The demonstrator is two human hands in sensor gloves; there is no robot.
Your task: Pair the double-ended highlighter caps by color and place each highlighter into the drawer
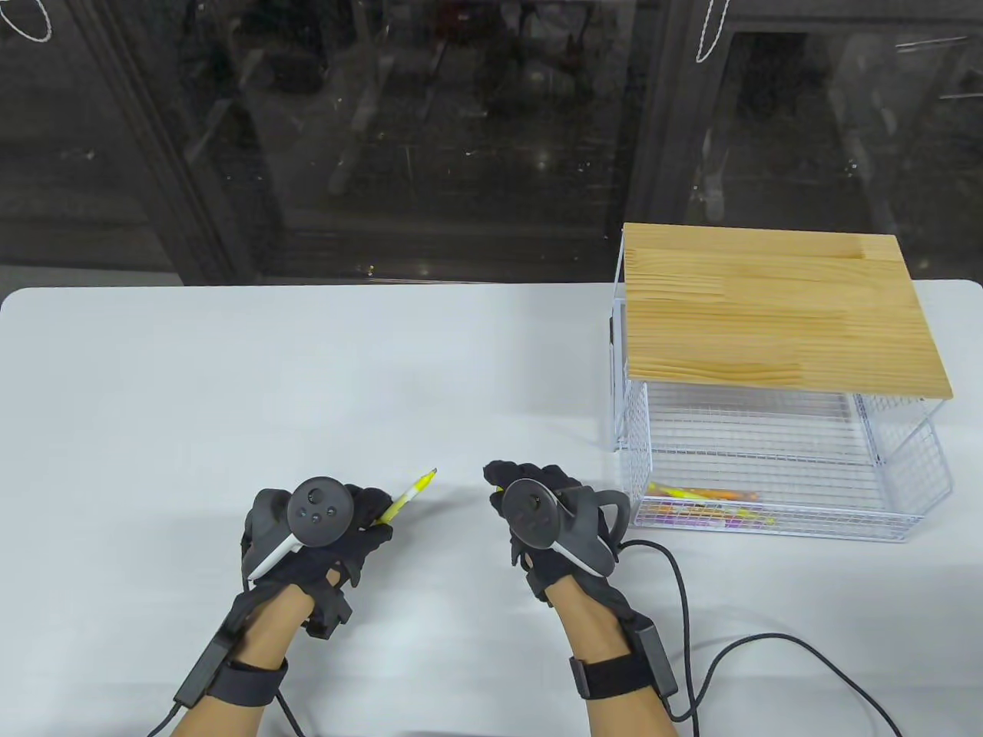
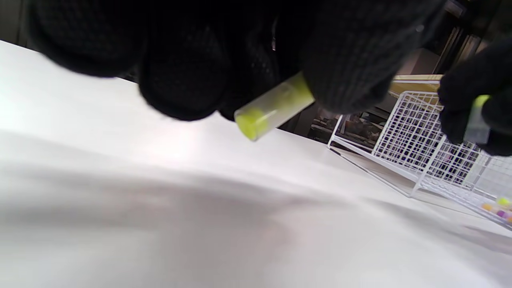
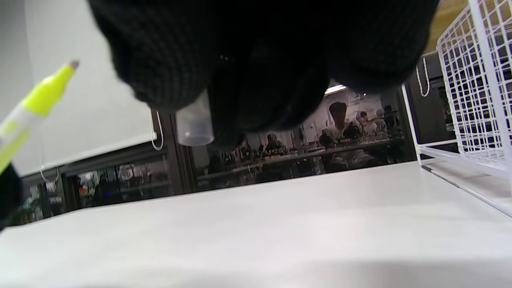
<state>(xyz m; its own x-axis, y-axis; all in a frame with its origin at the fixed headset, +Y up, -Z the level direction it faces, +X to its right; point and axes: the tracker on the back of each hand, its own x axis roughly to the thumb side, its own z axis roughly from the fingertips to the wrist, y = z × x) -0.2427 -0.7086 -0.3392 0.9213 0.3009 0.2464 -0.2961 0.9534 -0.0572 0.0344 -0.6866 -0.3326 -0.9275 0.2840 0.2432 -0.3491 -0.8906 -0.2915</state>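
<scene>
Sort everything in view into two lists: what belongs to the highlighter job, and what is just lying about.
Job:
- yellow highlighter, tip bare, held in left hand
- clear cap, held in right hand
- wire drawer, pulled open
- capped highlighters lying in it

Lying about:
- wooden top over the drawer
- black cable on the table

No text, label, brand, number or sign can be read in any of the views. The yellow highlighter (image 1: 405, 499) bears no legible print, and the wooden top (image 1: 776, 307) of the wire drawer unit is plain.
</scene>
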